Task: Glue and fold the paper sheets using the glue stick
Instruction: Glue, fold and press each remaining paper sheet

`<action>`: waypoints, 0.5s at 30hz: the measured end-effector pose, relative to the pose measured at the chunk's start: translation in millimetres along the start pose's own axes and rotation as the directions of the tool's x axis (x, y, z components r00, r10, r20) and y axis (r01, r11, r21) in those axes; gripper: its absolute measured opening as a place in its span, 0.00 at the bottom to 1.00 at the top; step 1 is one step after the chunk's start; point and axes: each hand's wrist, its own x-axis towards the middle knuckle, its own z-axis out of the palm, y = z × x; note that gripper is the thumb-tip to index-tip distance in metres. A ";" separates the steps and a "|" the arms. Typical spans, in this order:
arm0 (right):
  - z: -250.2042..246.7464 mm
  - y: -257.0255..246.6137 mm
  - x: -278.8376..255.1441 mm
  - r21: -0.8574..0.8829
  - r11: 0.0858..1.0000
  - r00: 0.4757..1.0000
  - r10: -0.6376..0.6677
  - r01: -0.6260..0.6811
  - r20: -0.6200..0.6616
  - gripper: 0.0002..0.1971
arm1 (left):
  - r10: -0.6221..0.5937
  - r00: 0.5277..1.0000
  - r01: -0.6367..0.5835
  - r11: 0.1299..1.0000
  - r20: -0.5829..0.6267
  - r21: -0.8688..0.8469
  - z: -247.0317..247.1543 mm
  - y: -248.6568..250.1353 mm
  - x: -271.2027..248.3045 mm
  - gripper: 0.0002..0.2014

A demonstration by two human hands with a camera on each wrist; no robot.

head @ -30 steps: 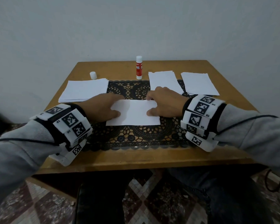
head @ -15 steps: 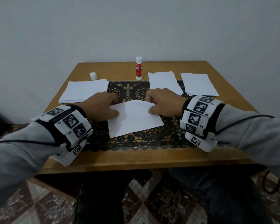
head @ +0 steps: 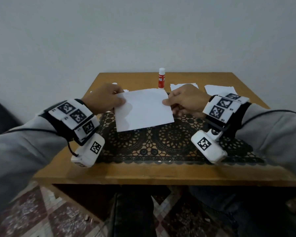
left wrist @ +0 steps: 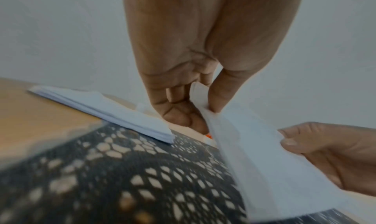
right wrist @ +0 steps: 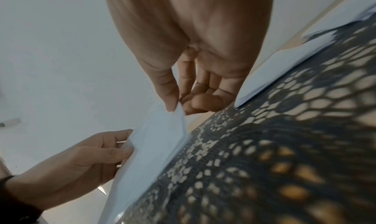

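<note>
A folded white paper sheet (head: 143, 110) is held up above the black lace mat (head: 169, 142), tilted toward me. My left hand (head: 108, 99) pinches its left edge between thumb and fingers, shown close in the left wrist view on the sheet (left wrist: 254, 155). My right hand (head: 183, 100) pinches the right edge, thumb on top, also plain in the right wrist view on the sheet (right wrist: 154, 143). The red and white glue stick (head: 161, 80) stands upright with no cap at the table's far middle, beyond the sheet.
A stack of blank sheets (left wrist: 105, 110) lies at the left, mostly hidden behind my left hand in the head view. Two more paper piles (head: 219, 89) lie at the far right. The wooden table (head: 143, 171) ends close to my lap.
The sheet lay flat on the mat under both hands; both hands have now lifted it off the mat and raised it toward the far side of the table.
</note>
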 end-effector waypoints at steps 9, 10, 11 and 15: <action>57.1 -38.4 65.8 0.026 0.996 0.996 0.081 -0.080 -0.033 0.06 | -0.399 0.902 0.365 0.909 -0.166 -0.204 -38.3 -38.4 20.7 0.19; 63.1 -42.1 73.8 0.025 0.996 0.995 0.091 -0.090 -0.030 0.05 | -0.400 0.891 0.362 0.911 -0.214 -0.196 -42.5 -43.5 23.3 0.21; 67.8 -44.9 81.4 0.010 0.996 0.995 0.094 -0.093 -0.025 0.04 | -0.394 0.883 0.357 0.916 -0.254 -0.181 -46.1 -47.4 25.7 0.22; 83.6 -52.8 108.2 -0.092 0.991 0.995 0.094 -0.095 -0.022 0.09 | -0.338 0.897 0.357 0.934 -0.286 0.017 -54.6 -58.1 37.1 0.10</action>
